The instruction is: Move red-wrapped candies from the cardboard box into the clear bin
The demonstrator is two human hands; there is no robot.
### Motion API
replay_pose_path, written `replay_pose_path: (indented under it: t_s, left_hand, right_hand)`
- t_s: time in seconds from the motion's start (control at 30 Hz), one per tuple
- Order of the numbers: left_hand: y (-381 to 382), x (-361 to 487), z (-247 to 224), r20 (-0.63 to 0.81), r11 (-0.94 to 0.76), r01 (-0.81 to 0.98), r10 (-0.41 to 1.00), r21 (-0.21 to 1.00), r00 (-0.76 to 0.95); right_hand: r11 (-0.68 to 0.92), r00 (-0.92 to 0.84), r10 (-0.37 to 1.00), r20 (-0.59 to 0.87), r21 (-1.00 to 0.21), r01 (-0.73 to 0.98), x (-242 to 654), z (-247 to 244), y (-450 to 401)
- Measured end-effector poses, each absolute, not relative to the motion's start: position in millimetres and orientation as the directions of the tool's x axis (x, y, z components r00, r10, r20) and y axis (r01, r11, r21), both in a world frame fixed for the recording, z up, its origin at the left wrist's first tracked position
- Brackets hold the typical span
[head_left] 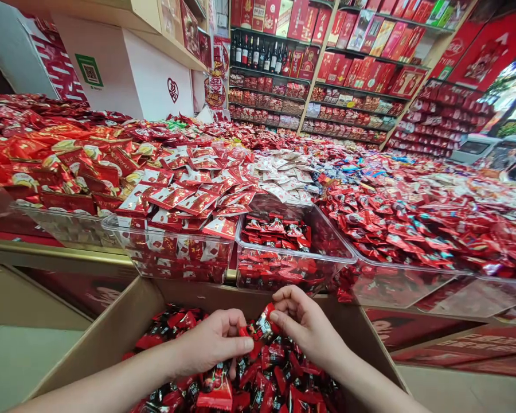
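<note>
My left hand (223, 338) and my right hand (301, 324) meet over an open cardboard box (112, 321). Between them is a small red and black wrapped candy (262, 327). My right thumb and fingers pinch its upper right end. The thumb and forefinger of my left hand close on its lower left end. Another wrapped candy (217, 385) shows just under my left hand; whether the lower fingers touch it, I cannot tell. Many more of the same red and black candies (266, 390) fill the box below both hands.
Beyond the box stands a clear plastic bin (348, 252), partly filled with similar candies. To its left a clear bin (172, 244) is heaped with red and white packets. Red sweets (395, 223) pile up on the right. Shelves (309, 80) with bottles and boxes rise behind.
</note>
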State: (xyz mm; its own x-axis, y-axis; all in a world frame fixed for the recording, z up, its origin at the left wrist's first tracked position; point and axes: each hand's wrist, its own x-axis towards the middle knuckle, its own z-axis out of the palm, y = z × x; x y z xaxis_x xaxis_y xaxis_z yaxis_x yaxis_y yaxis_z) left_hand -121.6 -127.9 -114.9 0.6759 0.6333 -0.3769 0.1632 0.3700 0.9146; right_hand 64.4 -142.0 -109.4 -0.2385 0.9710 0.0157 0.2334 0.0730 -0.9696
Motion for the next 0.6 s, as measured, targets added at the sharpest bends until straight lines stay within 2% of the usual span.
replay_pose_path:
  t_s: [0.1,0.17,0.27,0.37,0.47,0.53,0.6]
  left_hand:
    - [-133.2,-122.1,-114.4,-0.399,0.367,0.207,0.59,0.907,0.702]
    - [-135.6,-122.8,-113.7,-0.407,0.364,0.229,0.552,0.903,0.727]
    - [-136.6,-124.1,-112.5,-0.386,0.303,0.255,0.539,0.918,0.748]
    - [-136.4,-125.3,-113.9,-0.382,0.235,0.301,0.589,0.924,0.712]
    - [-136.4,-127.0,-119.8,-0.415,0.225,0.355,0.611,0.907,0.674]
    - [-136.3,-128.4,-125.1,-0.416,0.196,0.381,0.618,0.904,0.667]
    - [-135.6,-129.8,-129.6,-0.418,0.154,0.422,0.63,0.893,0.655]
  right_hand:
    - [0.069,-0.315,0.949,-0.032,-0.95,0.304,63.9,-108.8,-144.5]
    - [0.156,-0.325,0.946,0.019,-0.902,0.402,63.3,-101.7,-150.0]
    - [0.337,-0.307,0.931,0.199,-0.794,0.506,66.5,-73.3,-160.6]
    - [0.49,-0.216,0.865,0.453,-0.669,0.559,76.4,-28.9,-161.2]
    - [0.522,-0.116,0.778,0.617,-0.532,0.667,85.7,11.0,-139.4]
    - [0.494,-0.15,0.794,0.589,-0.483,0.723,86.0,25.3,-114.5]
    - [0.488,-0.28,0.841,0.463,-0.427,0.761,80.6,28.9,-87.7]
